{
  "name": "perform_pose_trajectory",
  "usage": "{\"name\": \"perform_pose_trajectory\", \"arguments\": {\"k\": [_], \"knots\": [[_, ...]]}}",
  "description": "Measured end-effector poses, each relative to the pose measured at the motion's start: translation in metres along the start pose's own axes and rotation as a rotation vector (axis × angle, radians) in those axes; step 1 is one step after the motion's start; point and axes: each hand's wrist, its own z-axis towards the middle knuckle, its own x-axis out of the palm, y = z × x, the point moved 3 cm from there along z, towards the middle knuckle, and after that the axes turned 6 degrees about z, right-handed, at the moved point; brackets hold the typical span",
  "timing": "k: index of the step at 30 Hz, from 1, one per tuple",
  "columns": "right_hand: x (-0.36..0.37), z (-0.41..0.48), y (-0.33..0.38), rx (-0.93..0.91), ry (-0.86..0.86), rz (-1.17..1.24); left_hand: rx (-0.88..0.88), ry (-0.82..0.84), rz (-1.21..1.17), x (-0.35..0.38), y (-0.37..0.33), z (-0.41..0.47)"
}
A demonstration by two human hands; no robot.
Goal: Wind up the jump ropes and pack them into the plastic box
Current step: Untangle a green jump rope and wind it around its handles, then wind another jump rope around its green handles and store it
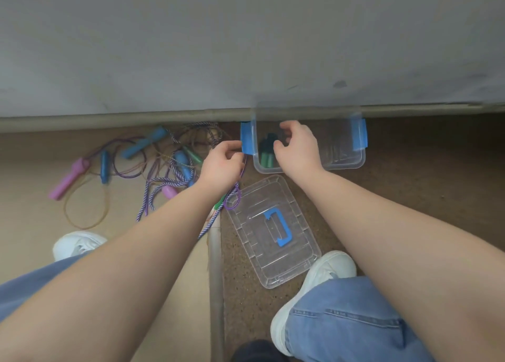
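Grey wall [246,33] fills the top half. Below it, tan smooth floor [32,170] on the left and brown speckled floor [410,184] on the right, split by a raised beige strip [216,266].

Loose tangle of jump ropes [175,154] lies on the tan side: purple-white braided cords, thin purple and orange cords, blue, pink and green handles.

Clear rectangular plastic box [341,165] sits open against the wall on the brown side, with a blue latch [248,139] at each end. Its clear lid with blue carry handle [297,255] lies flat in front of it.

Your left hand [221,165] is curled at the left latch; can't tell if it pinches a cord. Your right hand [297,148] is over the box, fingers bent; grip can't tell.

Green rope handles [266,158] are inside the box, at its left end.
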Motion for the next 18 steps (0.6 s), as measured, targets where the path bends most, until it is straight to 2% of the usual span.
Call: {"name": "perform_pose_trajectory", "arguments": {"k": [5,10,15,18], "knots": [[0.039,-0.016,0.012,-0.190,0.040,-0.101,-0.070,-0.010,-0.009,-0.016,0.035,0.004],[0.089,-0.031,0.019,-0.236,0.261,-0.200,-0.175,-0.042,0.023,-0.035,0.080,0.008],[0.135,-0.029,-0.004,-0.204,0.485,-0.462,-0.277,-0.018,0.122,-0.035,0.119,0.021],[0.161,-0.021,-0.021,-0.278,0.648,-0.589,-0.283,-0.011,0.206,-0.026,0.139,0.027]]}}
